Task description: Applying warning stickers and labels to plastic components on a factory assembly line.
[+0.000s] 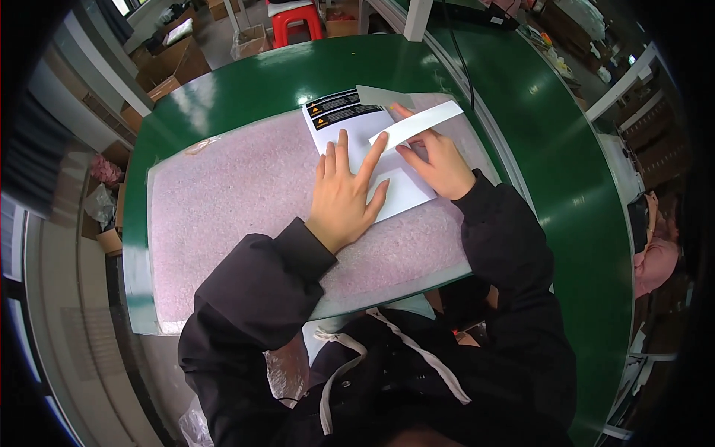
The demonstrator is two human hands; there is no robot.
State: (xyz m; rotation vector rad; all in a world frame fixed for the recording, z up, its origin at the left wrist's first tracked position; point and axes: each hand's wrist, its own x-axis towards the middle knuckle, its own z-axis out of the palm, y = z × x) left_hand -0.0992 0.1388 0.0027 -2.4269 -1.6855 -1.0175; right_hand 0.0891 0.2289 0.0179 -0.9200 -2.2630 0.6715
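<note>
A white sheet [404,189] lies slanted on a pinkish padded mat [231,201]. Across its far end run black label strips [348,112] with orange warning triangles, partly overlapped by a greyish flap [381,97]. My left hand [339,192] rests on the sheet with its fingers spread; its index fingertip touches the near end of a narrow white strip [436,117]. From the right, my right hand [441,162] grips that strip from below, fingers behind it and thumb bent in. The strip slants up to the right above the sheet.
The mat covers a green worktable [246,83], with a metal rail [509,160] along its right side and a second green surface [573,208] beyond. A red stool [296,26] and cardboard boxes [175,67] stand past the far edge. Someone in pink [655,261] is at the right.
</note>
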